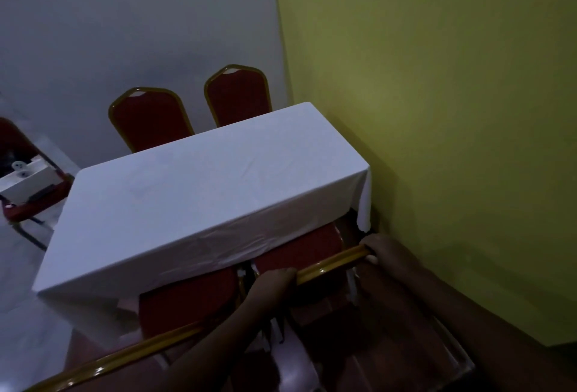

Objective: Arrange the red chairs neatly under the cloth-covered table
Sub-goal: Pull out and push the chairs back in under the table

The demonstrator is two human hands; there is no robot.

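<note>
A table under a white cloth [199,191] stands against the yellow-green wall. Two red chairs with gold frames stand on its far side, one at the left [150,120], one at the right [239,96]. On the near side, the right red chair [299,251] has its seat partly under the cloth. My left hand [276,279] and my right hand [379,249] both grip the gold top rail of its backrest. The near left red chair [187,301] sits beside it, its seat half under the cloth and its gold rail low in the view.
Another red chair [28,201] at the left edge carries a white box and small items. A grey partition [125,41] stands behind the far chairs. The yellow-green wall [437,110] runs close along the table's right end. The floor near me is dark red-brown.
</note>
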